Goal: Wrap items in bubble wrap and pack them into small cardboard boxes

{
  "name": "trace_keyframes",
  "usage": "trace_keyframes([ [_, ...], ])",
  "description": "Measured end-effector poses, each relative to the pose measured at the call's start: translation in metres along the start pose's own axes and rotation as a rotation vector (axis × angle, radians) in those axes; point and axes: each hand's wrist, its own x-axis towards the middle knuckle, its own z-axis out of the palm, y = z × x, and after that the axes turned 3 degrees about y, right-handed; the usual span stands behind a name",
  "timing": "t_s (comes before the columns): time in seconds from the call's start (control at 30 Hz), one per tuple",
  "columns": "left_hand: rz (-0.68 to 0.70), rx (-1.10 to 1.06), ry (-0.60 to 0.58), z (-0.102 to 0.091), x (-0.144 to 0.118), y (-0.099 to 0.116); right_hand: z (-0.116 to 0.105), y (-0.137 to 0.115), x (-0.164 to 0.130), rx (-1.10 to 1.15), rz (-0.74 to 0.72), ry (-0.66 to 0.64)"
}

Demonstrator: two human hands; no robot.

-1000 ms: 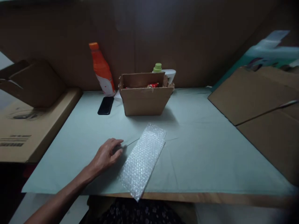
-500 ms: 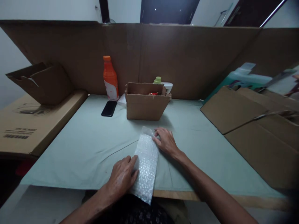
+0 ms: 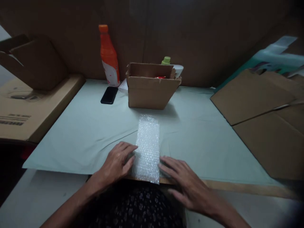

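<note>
A long strip of bubble wrap [image 3: 148, 147] lies flat on the pale green cloth, its near end reaching the table's front edge. My left hand [image 3: 120, 158] rests at its left side, fingers stretched out and fingertips at the wrap's edge. On the opposite side my right hand [image 3: 181, 177] is spread, thumb apart, with its fingertips at the lower right edge of the wrap. Neither hand grips anything. Beyond the far end of the wrap stands an open cardboard box [image 3: 149, 93] with something red showing inside.
An orange bottle [image 3: 109, 57] and a black phone [image 3: 109, 95] are at the back left. A cardboard carton [image 3: 47, 114] lies flat at the left with an open box [image 3: 40, 63] on it. Opened cardboard [image 3: 263, 126] and a green-blue container [image 3: 268, 60] occupy the right.
My right hand has moved from the wrap's far end down to its near right edge. The wrap now lies straighter and its far end flatter. The camera view has tilted downward.
</note>
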Motion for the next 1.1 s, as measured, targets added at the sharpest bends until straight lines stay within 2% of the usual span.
trace_keyframes([
  [0.1, 0.132, -0.062, -0.139, 0.008, 0.018, 0.001, 0.020, -0.021, 0.003, -0.002, -0.024, 0.013],
  [0.17, 0.106, -0.088, -0.224, 0.011, 0.025, 0.000, 0.030, -0.021, 0.014, 0.020, -0.030, 0.096],
  [0.23, 0.003, -0.175, -0.268, 0.008, 0.028, -0.002, 0.035, -0.015, 0.024, 0.099, -0.016, 0.215],
  [0.3, -0.110, -0.356, -0.296, -0.001, 0.029, -0.006, 0.034, -0.009, 0.032, 0.251, 0.095, 0.312],
  [0.4, -0.193, -0.615, -0.353, -0.012, 0.029, -0.012, 0.028, -0.003, 0.044, 0.492, 0.371, 0.369],
  [0.47, -0.223, -0.600, -0.339, -0.012, 0.031, -0.013, 0.025, 0.001, 0.054, 0.580, 0.487, 0.385],
  [0.53, -0.269, -0.466, -0.265, -0.004, 0.033, -0.010, 0.024, 0.004, 0.059, 0.631, 0.515, 0.379],
  [0.6, -0.311, -0.349, -0.188, 0.006, 0.036, -0.005, 0.024, 0.006, 0.057, 0.652, 0.508, 0.380],
  [0.67, -0.334, -0.305, -0.146, 0.015, 0.038, -0.002, 0.023, 0.004, 0.045, 0.565, 0.484, 0.449],
  [0.77, -0.342, -0.309, -0.120, 0.019, 0.039, -0.001, 0.020, -0.006, 0.022, 0.282, 0.292, 0.533],
  [0.83, -0.336, -0.322, -0.106, 0.018, 0.037, -0.002, 0.019, -0.016, 0.013, 0.142, 0.107, 0.454],
  [0.9, -0.324, -0.327, -0.095, 0.017, 0.036, -0.002, 0.024, -0.022, 0.013, 0.049, 0.003, 0.332],
  [1.0, -0.308, -0.302, -0.056, 0.019, 0.035, -0.002, 0.038, -0.024, 0.022, -0.059, -0.015, 0.249],
  [1.1, -0.299, -0.261, -0.019, 0.021, 0.035, -0.001, 0.046, -0.020, 0.031, -0.039, 0.013, 0.285],
])
